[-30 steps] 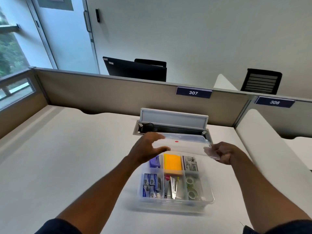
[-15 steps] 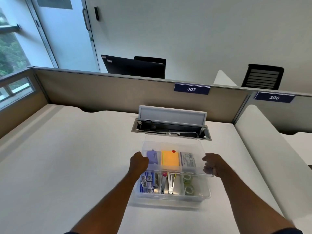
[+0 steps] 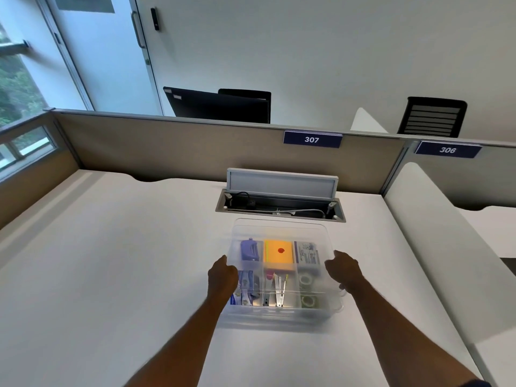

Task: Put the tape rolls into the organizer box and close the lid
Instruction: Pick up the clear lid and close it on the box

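Note:
A clear plastic organizer box [image 3: 282,312] stands on the white desk in front of me. Its clear lid [image 3: 282,233] with a red dot lies tilted over the box, its far edge past the box's back wall. My left hand [image 3: 222,276] grips the lid's left edge and my right hand [image 3: 343,270] grips its right edge. Two greenish tape rolls [image 3: 307,291] lie in the front right compartment. Other compartments hold an orange pad, a purple item, a labelled pack, blue packs and clips.
An open cable tray [image 3: 280,203] with a raised grey flap sits in the desk just behind the box. Beige partition walls [image 3: 173,146] close off the back and left. A white divider [image 3: 435,241] runs along the right.
The lid has come down from a raised tilt above the box's back to lying low over the compartments. Both hands have dropped with it to the box's sides.

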